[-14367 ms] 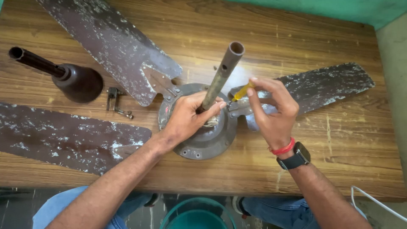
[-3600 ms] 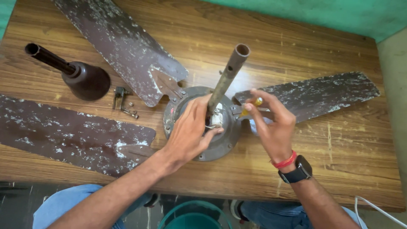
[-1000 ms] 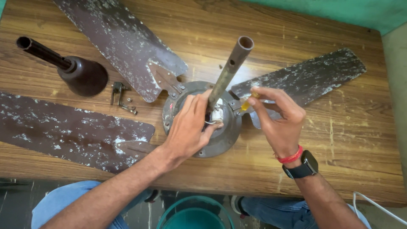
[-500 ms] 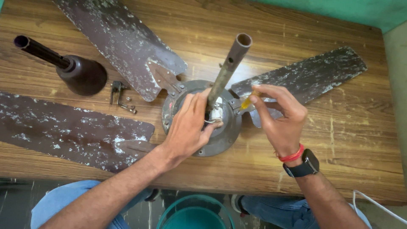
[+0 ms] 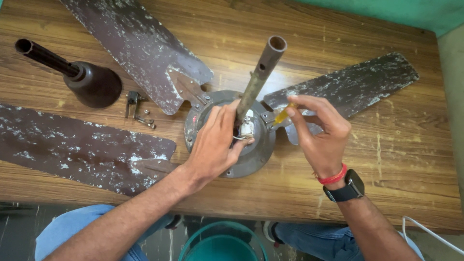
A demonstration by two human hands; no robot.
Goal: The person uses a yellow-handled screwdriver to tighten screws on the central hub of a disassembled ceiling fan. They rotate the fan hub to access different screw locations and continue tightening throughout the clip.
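A worn brown ceiling fan lies on a wooden table [image 5: 396, 159], with its round motor housing [image 5: 253, 159] in the middle and its rusty down rod [image 5: 261, 72] sticking up toward me. My left hand [image 5: 212, 145] rests on the housing, fingers closed around the base of the rod beside a small silver part. My right hand [image 5: 321, 135] pinches a small yellow-handled screwdriver [image 5: 280, 116], its tip pointing at the hub near the rod's base. Three paint-flecked blades spread out: one far left [image 5: 140, 48], one near left [image 5: 72, 150], one right [image 5: 348, 87].
A dark brown canopy cup with its own short pipe [image 5: 87, 82] lies at the table's left. Small metal screws and a bracket [image 5: 137, 108] sit beside it. A teal bucket [image 5: 222, 246] stands on the floor between my knees. A white cable [image 5: 430, 237] runs at lower right.
Over the frames both hands stay at the hub. My right hand has shifted the screwdriver slightly around the rod's base; the view has drifted a little.
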